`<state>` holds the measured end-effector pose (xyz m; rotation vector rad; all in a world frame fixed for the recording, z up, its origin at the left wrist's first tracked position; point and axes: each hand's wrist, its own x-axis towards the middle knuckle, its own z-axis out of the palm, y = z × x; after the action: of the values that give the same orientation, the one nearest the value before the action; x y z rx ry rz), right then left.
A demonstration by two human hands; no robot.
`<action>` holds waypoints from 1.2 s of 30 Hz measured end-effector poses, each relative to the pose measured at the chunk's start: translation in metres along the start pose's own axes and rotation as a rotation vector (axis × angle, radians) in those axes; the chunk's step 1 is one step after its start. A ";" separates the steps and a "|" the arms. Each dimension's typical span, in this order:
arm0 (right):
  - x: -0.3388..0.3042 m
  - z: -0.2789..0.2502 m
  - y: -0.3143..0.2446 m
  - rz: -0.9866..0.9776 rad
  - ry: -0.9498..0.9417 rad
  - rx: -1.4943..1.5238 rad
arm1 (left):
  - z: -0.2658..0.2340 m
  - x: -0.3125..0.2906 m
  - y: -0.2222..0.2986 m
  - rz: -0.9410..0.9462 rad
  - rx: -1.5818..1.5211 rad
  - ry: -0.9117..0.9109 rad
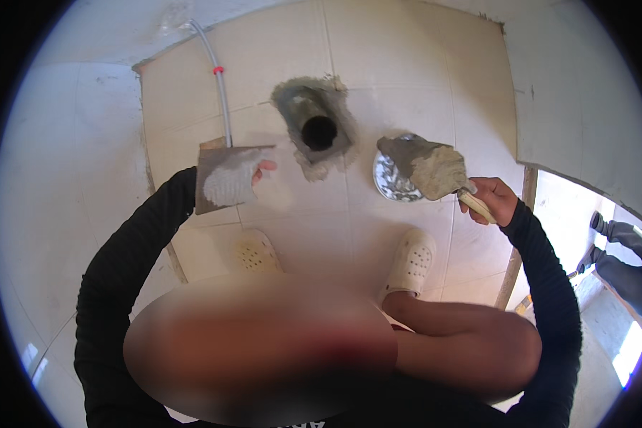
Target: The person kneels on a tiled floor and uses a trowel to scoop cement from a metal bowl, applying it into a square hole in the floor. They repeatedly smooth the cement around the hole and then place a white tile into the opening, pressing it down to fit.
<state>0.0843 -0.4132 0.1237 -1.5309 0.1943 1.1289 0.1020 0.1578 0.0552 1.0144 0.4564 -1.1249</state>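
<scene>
My left hand (265, 171) holds a flat rectangular board (209, 196) from beneath, with only some fingertips showing past its right edge. Wet grey mortar (230, 178) is spread over that board. In my right hand (498, 201), the fingers wrap round the pale handle of a trowel (405, 151). A lump of mortar (439, 171) sits on the trowel's blade. Partly under the blade is a round, shiny silver dish (391, 178) on the floor. Between both hands, farther off, a dark round pipe opening (319, 133) lies in a rough patch of grey mortar (303, 100).
Pale tiles (399, 64) cover the floor. A thin grey hose (221, 93) with a red ring runs down from the far left. Walls stand left and right. My feet wear cream clogs (412, 257). Another person's dark-clothed legs (624, 264) show beyond an opening at right.
</scene>
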 end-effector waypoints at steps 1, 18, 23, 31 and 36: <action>0.008 0.012 -0.018 0.037 0.011 -0.061 | -0.008 -0.011 0.011 0.078 0.089 0.068; 0.175 0.184 -0.016 0.057 0.403 -0.390 | -0.142 -0.028 -0.058 0.650 -0.633 -0.067; 0.188 0.176 -0.033 0.029 0.368 -0.642 | -0.144 -0.026 -0.054 0.743 -0.464 -0.209; 0.191 0.227 -0.054 -0.134 0.571 -1.107 | -0.108 -0.045 -0.037 0.616 -0.573 0.050; 0.194 0.291 -0.056 -0.064 0.635 -1.129 | -0.117 -0.034 -0.041 0.658 -0.542 -0.051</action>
<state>0.0668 -0.0651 0.0588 -2.8575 -0.1070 0.6403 0.0718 0.2721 0.0044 0.5809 0.3218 -0.3962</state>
